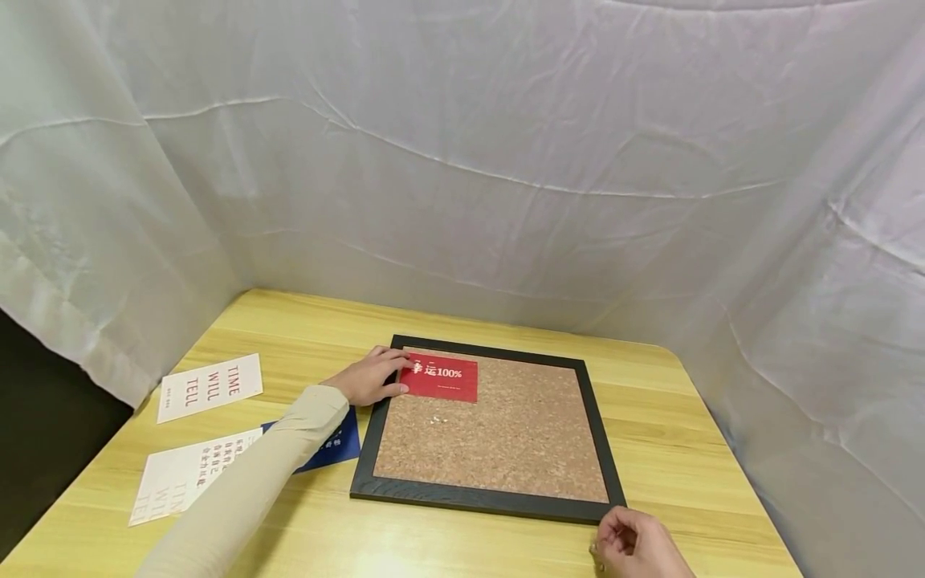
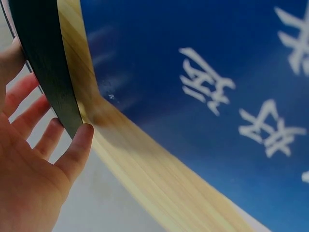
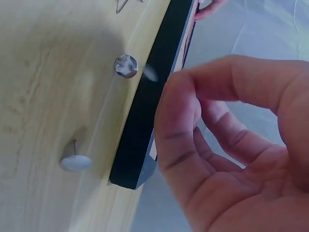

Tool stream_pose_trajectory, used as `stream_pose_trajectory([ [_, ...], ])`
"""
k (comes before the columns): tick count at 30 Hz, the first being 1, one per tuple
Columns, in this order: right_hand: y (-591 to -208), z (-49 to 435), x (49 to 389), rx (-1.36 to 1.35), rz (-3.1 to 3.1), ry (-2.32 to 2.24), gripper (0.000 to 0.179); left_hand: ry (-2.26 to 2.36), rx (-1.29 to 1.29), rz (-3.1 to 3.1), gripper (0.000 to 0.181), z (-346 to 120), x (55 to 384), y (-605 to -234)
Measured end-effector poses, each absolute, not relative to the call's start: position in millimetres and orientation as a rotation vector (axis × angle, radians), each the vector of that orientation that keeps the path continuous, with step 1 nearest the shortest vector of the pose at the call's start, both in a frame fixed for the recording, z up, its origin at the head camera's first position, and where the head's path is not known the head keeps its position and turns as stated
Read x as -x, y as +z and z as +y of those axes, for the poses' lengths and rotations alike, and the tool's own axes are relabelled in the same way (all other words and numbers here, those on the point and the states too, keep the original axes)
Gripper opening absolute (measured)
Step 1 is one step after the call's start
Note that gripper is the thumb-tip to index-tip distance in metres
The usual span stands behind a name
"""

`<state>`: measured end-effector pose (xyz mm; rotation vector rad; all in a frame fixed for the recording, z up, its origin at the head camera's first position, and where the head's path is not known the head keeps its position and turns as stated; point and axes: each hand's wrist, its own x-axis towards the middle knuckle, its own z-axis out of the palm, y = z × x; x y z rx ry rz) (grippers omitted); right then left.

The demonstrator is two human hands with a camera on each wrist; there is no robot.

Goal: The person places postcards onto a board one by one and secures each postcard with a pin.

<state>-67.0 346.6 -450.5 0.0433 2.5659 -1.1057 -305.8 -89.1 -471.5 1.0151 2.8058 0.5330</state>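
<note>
A red card (image 1: 442, 377) with white lettering lies at the upper left of a black-framed cork board (image 1: 499, 441). My left hand (image 1: 372, 377) rests on the card's left edge, fingers spread; in the left wrist view the black frame (image 2: 48, 58) passes beside its fingers. Below the board's near right corner, my right hand (image 1: 639, 542) has thumb and index finger curled together. Whatever may be between those fingertips is hidden. Beside them on the table lie a shiny thumbtack (image 3: 126, 66) and another thumbtack (image 3: 76, 162), its pin up.
Left of the board are a blue card (image 1: 336, 449), partly under the left forearm, a white card with red print (image 1: 209, 388) and another white card (image 1: 162, 482). A grey curtain (image 1: 462, 160) surrounds the wooden table (image 1: 672, 417). Small bright specks (image 1: 438, 420) show on the cork.
</note>
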Motion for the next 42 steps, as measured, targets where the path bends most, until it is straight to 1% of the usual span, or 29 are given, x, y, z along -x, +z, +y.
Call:
stream_pose_trajectory([
  [3,-453,348,65,-0.069,2.536,-1.128,0.009,0.531,-1.026,2.798,0.049,-87,304,-473],
  [6,-453,353,65,-0.035,2.519,-1.120,0.013,0.538,-1.036,2.787,0.050,-87,304,-474],
  [10,-448,358,67,0.008,2.607,-1.024,0.014,0.547,-1.021,2.794,0.051,-88,305,-474],
  [13,-444,360,69,0.035,2.683,-0.953,0.010,0.540,-1.007,2.812,0.050,-89,306,-472],
  [17,-442,359,71,0.148,2.698,-0.898,0.009,0.526,-1.006,2.820,0.050,-91,307,-467],
  [21,-444,355,69,0.197,2.622,-0.890,0.016,0.520,-1.008,2.812,0.050,-90,305,-465],
  [24,-445,352,65,0.168,2.551,-0.886,0.017,0.518,-1.012,2.807,0.049,-89,304,-465],
  [31,-449,348,61,0.150,2.505,-0.871,0.004,0.512,-1.035,2.805,0.049,-89,303,-469],
  [37,-453,348,62,0.171,2.523,-0.875,0.005,0.519,-1.047,2.807,0.050,-90,305,-471],
  [39,-453,347,62,0.137,2.518,-0.880,0.005,0.526,-1.046,2.805,0.050,-90,304,-470],
  [42,-452,342,63,-0.011,2.485,-0.908,0.006,0.529,-1.038,2.804,0.050,-89,303,-468],
])
